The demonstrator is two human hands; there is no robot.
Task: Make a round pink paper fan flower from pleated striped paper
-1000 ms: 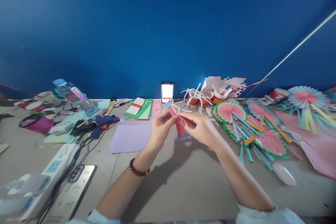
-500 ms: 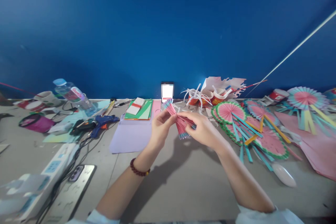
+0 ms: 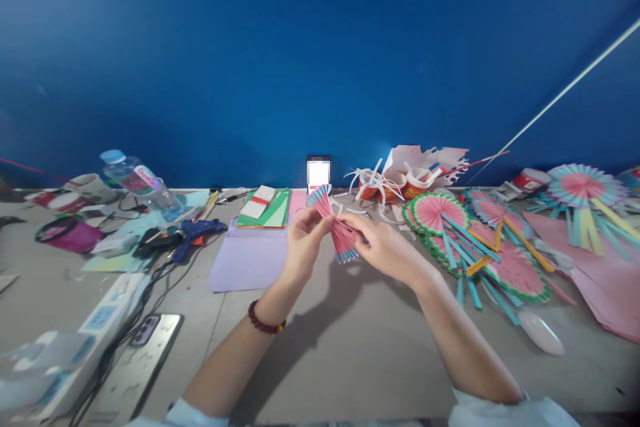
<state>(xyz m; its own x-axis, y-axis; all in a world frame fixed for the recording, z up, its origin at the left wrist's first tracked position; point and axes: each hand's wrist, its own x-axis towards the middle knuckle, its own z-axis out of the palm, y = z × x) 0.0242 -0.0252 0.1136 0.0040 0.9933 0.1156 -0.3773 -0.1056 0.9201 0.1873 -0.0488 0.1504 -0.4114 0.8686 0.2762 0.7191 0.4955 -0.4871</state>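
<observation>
A pleated paper fan (image 3: 345,240), pink with blue ends, is held above the table by both hands. It is pinched narrow at its middle and flares at the top and bottom. My left hand (image 3: 306,240) is closed on the middle, thumb in front and fingers behind. My right hand (image 3: 383,245) pinches the fan's right side with thumb and forefinger. Behind the fan a purple sheet (image 3: 250,263) lies flat, with a stack of green paper (image 3: 277,210) and a small white block on it.
Finished paper fans (image 3: 515,267) lie at the right, near a white computer mouse (image 3: 541,332). A blue glue gun (image 3: 197,237), a water bottle (image 3: 145,181), a power strip (image 3: 95,340) and a phone (image 3: 145,367) are at the left. Paper cups (image 3: 417,185) stand by the blue wall.
The fan's upper end has spread wider, and its lower end has turned slightly left and narrowed. My right fingers have shifted a little along its right side. The left hand stays nearly in place.
</observation>
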